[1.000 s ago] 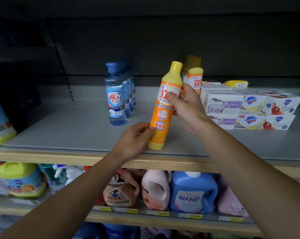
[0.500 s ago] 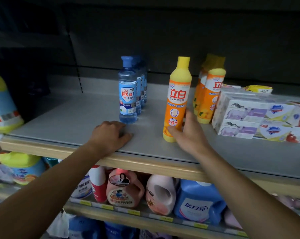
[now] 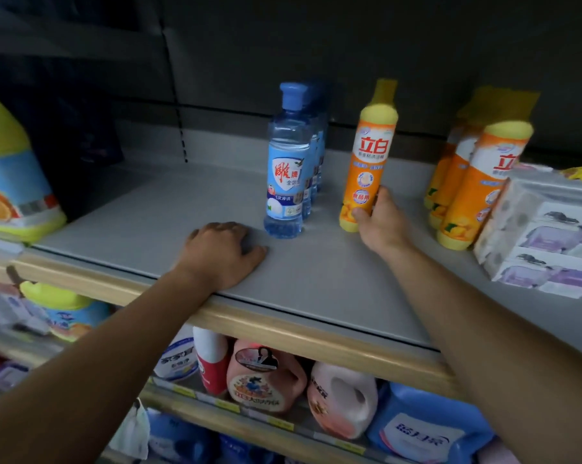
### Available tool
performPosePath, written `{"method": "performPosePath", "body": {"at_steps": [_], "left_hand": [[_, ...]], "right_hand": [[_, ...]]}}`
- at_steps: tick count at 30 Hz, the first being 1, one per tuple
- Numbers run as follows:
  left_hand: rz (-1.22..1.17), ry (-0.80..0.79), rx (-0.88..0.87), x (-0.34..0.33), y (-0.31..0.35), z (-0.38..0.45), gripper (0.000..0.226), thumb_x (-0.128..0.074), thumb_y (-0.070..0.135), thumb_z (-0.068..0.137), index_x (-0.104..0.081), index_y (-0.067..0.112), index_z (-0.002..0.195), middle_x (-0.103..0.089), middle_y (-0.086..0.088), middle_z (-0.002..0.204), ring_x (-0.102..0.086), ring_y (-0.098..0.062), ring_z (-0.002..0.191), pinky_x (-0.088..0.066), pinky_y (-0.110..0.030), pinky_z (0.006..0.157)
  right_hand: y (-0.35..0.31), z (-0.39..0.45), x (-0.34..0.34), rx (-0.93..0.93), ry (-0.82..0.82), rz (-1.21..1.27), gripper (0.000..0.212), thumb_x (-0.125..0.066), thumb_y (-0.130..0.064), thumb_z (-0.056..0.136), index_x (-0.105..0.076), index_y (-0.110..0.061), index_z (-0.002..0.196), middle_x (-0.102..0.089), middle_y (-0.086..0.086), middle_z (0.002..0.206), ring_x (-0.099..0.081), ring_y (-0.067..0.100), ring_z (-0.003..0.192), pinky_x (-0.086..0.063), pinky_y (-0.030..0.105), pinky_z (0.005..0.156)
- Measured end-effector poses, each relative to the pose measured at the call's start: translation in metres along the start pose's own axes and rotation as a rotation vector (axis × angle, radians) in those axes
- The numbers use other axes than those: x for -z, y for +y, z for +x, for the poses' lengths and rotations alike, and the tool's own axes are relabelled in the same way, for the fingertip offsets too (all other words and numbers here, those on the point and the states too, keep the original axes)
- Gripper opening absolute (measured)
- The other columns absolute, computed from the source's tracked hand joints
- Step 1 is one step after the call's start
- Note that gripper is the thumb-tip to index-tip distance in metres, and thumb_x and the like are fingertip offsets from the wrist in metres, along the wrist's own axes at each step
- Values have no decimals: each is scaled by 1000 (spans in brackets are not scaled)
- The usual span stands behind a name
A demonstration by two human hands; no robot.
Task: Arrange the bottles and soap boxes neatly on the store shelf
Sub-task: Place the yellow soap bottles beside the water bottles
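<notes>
The right hand [image 3: 381, 222] holds the upright orange bottle [image 3: 366, 159] in its grip low down, its row [image 3: 463, 182] lying rightward, while the left hand [image 3: 222, 254] rests flat on the shelf [image 3: 132, 212].

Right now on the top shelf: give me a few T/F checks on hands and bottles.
1. The right hand holds the lone orange bottle near its base. True.
2. That bottle lies on its side. False: it stands upright on the shelf.
3. The left hand grips the blue bottle. False: it rests on the shelf, just in front of the bottle.
4. Soap boxes sit at the right. True.
</notes>
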State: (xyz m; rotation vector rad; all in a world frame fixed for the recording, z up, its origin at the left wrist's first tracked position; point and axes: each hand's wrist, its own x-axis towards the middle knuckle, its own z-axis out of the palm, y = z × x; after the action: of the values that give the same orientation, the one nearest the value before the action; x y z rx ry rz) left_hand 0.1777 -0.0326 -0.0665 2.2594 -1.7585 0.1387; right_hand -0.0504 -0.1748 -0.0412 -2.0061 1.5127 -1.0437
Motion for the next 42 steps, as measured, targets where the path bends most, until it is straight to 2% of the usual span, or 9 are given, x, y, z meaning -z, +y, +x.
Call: {"method": "performPosePath", "body": {"at_steps": [3, 6, 10, 22, 28, 32, 34, 37, 42], "left_hand": [[12, 14, 1, -3, -2, 2, 74, -21, 76, 74, -57, 29, 117, -61, 4, 125, -52, -25, 119, -42, -39, 100], [9, 38, 9, -8, -3, 3, 78, -19, 78, 72, -52, 35, 128, -53, 12, 137, -46, -22, 128, -35, -40, 105], [11, 50, 15, -8, -2, 4, 83, -16, 80, 70, -49, 37, 133, -49, 12, 142, -41, -21, 132, -32, -41, 107], [39, -17, -3, -8, -3, 4, 68, -27, 74, 84, -37, 39, 142, -38, 13, 149, -31, -21, 137, -24, -40, 112], [37, -20, 16, -8, -3, 4, 74, -19, 78, 79, -35, 41, 142, -37, 16, 149, -30, -20, 137, -24, -40, 111], [38, -40, 16, -8, -4, 5, 76, -19, 78, 77, -36, 40, 142, -37, 14, 149, -30, -21, 138, -23, -41, 111], [33, -36, 24, -9, -4, 5, 73, -23, 77, 79, -37, 40, 141, -38, 14, 149, -31, -21, 138, -24, -41, 111], [10, -43, 34, -7, -2, 5, 68, -30, 75, 82, -40, 40, 140, -41, 13, 148, -33, -22, 136, -25, -42, 110], [-18, -43, -1, 6, 2, -2, 58, -40, 65, 88, -47, 33, 137, -51, 1, 142, -43, -29, 130, -34, -41, 108]], "right_hand": [[0, 27, -15, -21, -1, 21, 49, -62, -24, 95, -40, -13, 138, -55, 10, 138, -53, 33, 123, -41, 38, 100], [-2, 50, -28, -36, -20, 59, 50, -62, -23, 95, -38, -13, 138, -53, 10, 138, -52, 32, 125, -41, 40, 103], [-2, 73, -40, -41, -6, 66, 48, -61, -22, 95, -39, -13, 137, -54, 11, 138, -52, 32, 124, -41, 39, 102], [-3, 109, -62, -44, -3, 55, 51, -58, -21, 97, -34, -15, 142, -51, 12, 140, -50, 33, 127, -39, 39, 104], [1, 120, -64, -60, -41, 73, 54, -57, -24, 97, -32, -19, 144, -51, 11, 141, -49, 32, 127, -38, 35, 101], [6, 106, -56, -50, -89, -9, 59, -63, -34, 93, -34, -11, 139, -53, 14, 138, -52, 35, 123, -37, 29, 87], [9, 90, -47, -29, -104, -84, 65, -62, -37, 92, -33, -10, 143, -51, 15, 141, -50, 35, 127, -39, 31, 90], [17, 53, -26, 9, -152, -206, 65, -58, -40, 93, -34, -11, 146, -46, 13, 147, -45, 33, 133, -38, 34, 104], [31, -27, 25, 138, -239, -329, 54, -56, -42, 94, -48, -12, 138, -50, 9, 143, -46, 27, 132, -35, 30, 107]]}}
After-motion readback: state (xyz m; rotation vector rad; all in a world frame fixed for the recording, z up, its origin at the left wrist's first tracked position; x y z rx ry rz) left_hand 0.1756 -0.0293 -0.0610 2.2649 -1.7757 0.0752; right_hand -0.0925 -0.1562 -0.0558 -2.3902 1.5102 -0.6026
